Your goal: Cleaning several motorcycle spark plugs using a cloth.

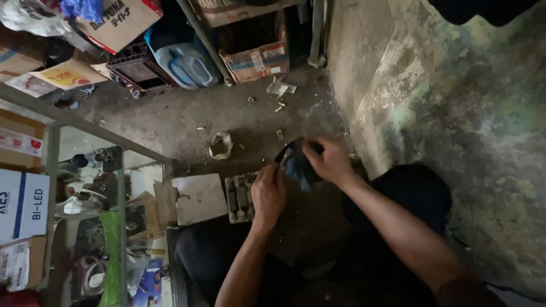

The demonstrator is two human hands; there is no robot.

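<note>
My left hand [268, 192] is closed around a thin tool whose tip points up toward a dark round part [289, 153]. My right hand [329, 161] grips that dark part together with a blue rag [297, 169] bunched beneath it. Both hands meet over the dirty concrete floor [187, 122], just above a grey metal block [240, 197] with ribbed slots that lies next to my left wrist. My dark-trousered knees frame the spot from below.
A white square board [200, 197] lies left of the metal block. A crumpled scrap [220, 145] sits on the floor. A blue plastic jug [190, 65], cardboard boxes [257, 60] and a glass cabinet [85, 187] line the left and top. A stained wall [455, 108] rises at right.
</note>
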